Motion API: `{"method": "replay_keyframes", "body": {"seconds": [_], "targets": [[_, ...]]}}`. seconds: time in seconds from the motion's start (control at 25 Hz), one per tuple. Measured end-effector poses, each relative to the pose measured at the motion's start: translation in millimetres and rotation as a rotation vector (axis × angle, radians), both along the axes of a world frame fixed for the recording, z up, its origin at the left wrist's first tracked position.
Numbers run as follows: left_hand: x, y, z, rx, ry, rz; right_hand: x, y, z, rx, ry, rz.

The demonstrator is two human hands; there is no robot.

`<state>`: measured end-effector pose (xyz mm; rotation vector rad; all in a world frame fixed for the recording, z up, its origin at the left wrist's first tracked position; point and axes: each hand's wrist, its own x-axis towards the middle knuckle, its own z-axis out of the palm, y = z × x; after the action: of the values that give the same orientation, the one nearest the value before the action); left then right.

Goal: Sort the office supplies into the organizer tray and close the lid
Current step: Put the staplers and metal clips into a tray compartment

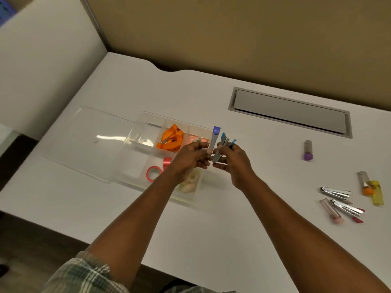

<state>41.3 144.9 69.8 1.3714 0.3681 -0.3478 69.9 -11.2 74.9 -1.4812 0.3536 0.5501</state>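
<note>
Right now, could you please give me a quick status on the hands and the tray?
Left hand holds purple-capped piece; right hand holds blue-tipped clips. Organizer tray open, partly filled. More supplies wait right. Nothing blocking.

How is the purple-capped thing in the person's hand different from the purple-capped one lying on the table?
The held purple-capped piece stands nearly upright, pinched by the left hand, cap at the top; the lying purple-capped piece rests alone on the table, touched by nobody, cap at its near end. The held one looks longer and slimmer; the lying one looks stubbier. Both pair a grey body with a purple cap.
</note>
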Motion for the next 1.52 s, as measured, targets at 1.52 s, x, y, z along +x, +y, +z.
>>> {"method": "replay_keyframes", "body": {"seconds": [1.52], "targets": [[-47.7, 148.8, -18.3, 1.424, -0.003, 0.028, -29.8, 188.0, -10.3, -0.721, -0.496, 0.474]]}}
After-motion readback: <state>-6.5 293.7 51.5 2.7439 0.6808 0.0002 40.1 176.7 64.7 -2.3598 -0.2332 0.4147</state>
